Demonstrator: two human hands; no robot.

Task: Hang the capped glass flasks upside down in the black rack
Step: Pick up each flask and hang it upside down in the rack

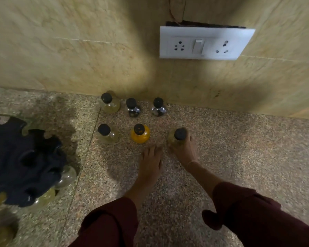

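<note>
Here, 6 capped flasks stand upright on the speckled counter (pixel 239 148) in 2 rows of 3, and the orange flask (pixel 140 136) sits in the middle of the near row. Just right of the orange flask stands a pale flask (pixel 172 138) with a black cap. The right hand (pixel 185 148) grips it, fingers and thumb curled round its round body from the near and right sides (the cap pokes up clear of the fingers). Whether its base rests on the counter I cannot tell.

The left hand (pixel 151 163) lies just on the near side of the orange flask, fingers straight and close together, holding nothing. Its fingertips point at the gap between the orange flask and the pale flask and touch neither.

Left of the orange flask stands a yellowish flask (pixel 106 136). Behind the orange flask, close to the tiled wall (pixel 78 59), run a yellow-tinted flask (pixel 110 105) and 2 dark flasks (pixel 133 109) (pixel 158 110).

Well to the left of the orange flask sits the black rack (pixel 21 161), its rim notched. Under the rack's near edge show a clear glass bulb (pixel 67 176) and a yellowish bulb (pixel 46 196).

Up the wall, above and right of the orange flask, is a white socket plate (pixel 203 43). Maroon sleeves (pixel 257 211) cover both forearms.
</note>
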